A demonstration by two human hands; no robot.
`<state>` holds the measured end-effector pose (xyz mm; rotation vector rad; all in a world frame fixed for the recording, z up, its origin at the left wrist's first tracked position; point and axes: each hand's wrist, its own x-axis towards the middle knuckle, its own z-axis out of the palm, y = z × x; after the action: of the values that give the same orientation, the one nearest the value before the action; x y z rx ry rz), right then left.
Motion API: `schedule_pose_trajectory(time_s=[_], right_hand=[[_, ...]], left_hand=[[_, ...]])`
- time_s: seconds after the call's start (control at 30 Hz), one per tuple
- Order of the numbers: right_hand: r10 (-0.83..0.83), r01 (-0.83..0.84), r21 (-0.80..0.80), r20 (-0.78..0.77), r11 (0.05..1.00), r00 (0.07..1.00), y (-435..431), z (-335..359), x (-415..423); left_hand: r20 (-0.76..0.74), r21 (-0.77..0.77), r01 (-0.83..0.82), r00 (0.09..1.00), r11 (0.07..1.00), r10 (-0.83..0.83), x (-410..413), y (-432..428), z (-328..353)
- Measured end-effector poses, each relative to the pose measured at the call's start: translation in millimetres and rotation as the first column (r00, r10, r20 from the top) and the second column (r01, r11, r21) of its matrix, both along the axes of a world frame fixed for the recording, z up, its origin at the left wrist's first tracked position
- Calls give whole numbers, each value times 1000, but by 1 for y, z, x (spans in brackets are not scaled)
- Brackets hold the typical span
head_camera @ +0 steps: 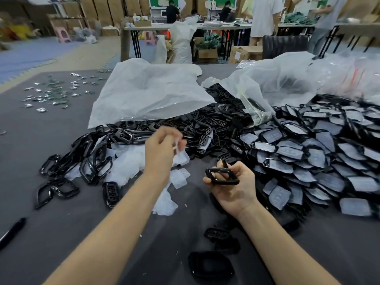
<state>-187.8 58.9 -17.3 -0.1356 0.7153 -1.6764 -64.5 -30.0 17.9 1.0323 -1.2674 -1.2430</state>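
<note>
My right hand (232, 186) grips a glossy black plastic frame (222, 176) above the grey table (41, 233), fingers curled round its rim. My left hand (162, 149) is raised over the middle of the table and pinches a small clear plastic film (178, 148), blurred by motion. Below it lies a heap of peeled clear films (131, 161). To the left lies a pile of bare black frames (90, 159). On the right spreads a big heap of film-covered black parts (320, 153).
White plastic bags (150, 93) lie behind the piles, black grid inserts (216, 128) spilling out from under them. Small metal pieces (53, 91) lie scattered at far left. A black pen (12, 231) rests at the left edge. Loose black parts (209, 264) lie near me. People work at tables behind.
</note>
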Motion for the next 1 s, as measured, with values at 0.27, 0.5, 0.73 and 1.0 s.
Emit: schedule_pose_trajectory(time_s=[0.27,0.5,0.73,1.0], right_hand=[[7,-18,-54,-191,998,982,-1,-7,2],[-85,42,-76,-727,996,681,2,-11,14],[-317,281,-230,-893,932,320,10,-9,25],[-394,393,-222,-807,892,439,7,-4,16]], left_hand=[[558,-537,166,805,827,200,17,60,-42],[392,-357,236,916,904,-84,17,74,-49],[109,-98,229,970,969,-218,19,65,-45],[101,-56,121,988,991,-115,16,59,-47]])
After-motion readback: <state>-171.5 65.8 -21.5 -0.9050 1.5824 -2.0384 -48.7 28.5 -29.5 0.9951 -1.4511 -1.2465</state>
